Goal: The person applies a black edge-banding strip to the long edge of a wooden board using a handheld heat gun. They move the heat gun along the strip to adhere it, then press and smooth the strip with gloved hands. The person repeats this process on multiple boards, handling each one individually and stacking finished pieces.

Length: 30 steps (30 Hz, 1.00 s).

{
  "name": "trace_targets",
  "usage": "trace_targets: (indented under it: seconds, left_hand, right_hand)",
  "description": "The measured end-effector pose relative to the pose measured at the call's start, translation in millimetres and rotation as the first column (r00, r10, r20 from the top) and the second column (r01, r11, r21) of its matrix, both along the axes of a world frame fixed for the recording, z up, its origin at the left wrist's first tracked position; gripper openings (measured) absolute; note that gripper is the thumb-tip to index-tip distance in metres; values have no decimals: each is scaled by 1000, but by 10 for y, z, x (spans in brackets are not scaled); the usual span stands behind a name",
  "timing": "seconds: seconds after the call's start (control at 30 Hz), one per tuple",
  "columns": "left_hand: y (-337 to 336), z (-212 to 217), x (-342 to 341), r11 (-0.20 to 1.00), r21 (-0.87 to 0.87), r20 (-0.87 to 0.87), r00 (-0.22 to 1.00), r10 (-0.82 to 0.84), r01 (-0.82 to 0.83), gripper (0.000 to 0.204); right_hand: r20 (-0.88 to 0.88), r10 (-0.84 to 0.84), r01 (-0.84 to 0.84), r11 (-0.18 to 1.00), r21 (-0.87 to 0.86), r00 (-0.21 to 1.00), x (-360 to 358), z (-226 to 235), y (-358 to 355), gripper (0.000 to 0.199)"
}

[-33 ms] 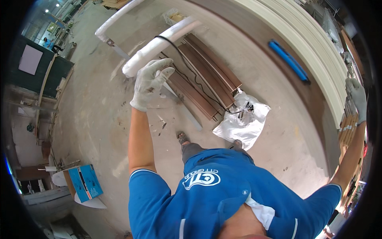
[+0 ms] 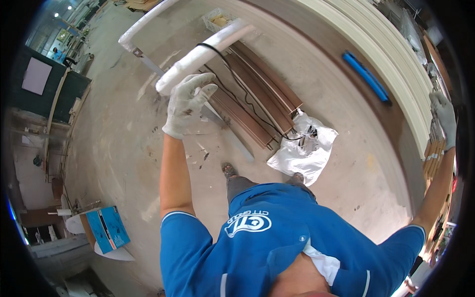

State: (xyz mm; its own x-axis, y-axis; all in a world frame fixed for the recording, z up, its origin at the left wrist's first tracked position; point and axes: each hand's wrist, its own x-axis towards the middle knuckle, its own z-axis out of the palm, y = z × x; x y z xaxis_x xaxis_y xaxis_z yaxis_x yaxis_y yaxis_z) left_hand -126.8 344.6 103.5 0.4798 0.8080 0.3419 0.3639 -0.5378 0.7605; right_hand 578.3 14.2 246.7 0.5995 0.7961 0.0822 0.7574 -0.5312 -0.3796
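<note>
The left hand, in a pale knitted work glove, is half open: its fingers and thumb curve toward each other with a gap between them, and nothing shows inside. It is to the left of and beyond the crinkled white plastic bag. The near end of a round bar, padded in soft white wrapping, overlaps its fingertips in view; I cannot tell whether they touch.

The right hand, gloved alike, is far to the right of the bag, at the edge of long, smooth, cream-coloured strips with ridged lengths. Whether it grips them I cannot tell.

The padded bar slants across the area beyond the bag and to its left. A thin black cord loops over it and trails down to the bag. Brown boards, long, narrow and grooved, lie on the concrete floor just beyond the bag, and a flat grey strip lies to its left. To the right of the bag and beyond it, a slim blue object with a dark end lies on a smooth brown surface. A mesh basket stands well beyond the bag; a blue cardboard box is well to its left and nearer the person.
</note>
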Motion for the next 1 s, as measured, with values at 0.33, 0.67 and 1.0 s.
trace_targets:
  seconds: [0.33, 0.67, 1.0]
  left_hand:
    - [1468, -550, -836, 888, 460, -576, 767, 284, 17, 64]
    - [1926, -867, -625, 845, 524, -663, 672, 331, 101, 59]
    - [1931, -847, -617, 879, 471, -657, 693, 296, 71, 55]
  right_hand:
    - [108, 93, -92, 996, -20, 990, -2908, 171, 2141, 41]
    - [113, 67, -58, 995, -79, 991, -3289, -9, 2849, 41]
    - [61, 85, -87, 996, 20, 994, -3156, -199, 3188, 46]
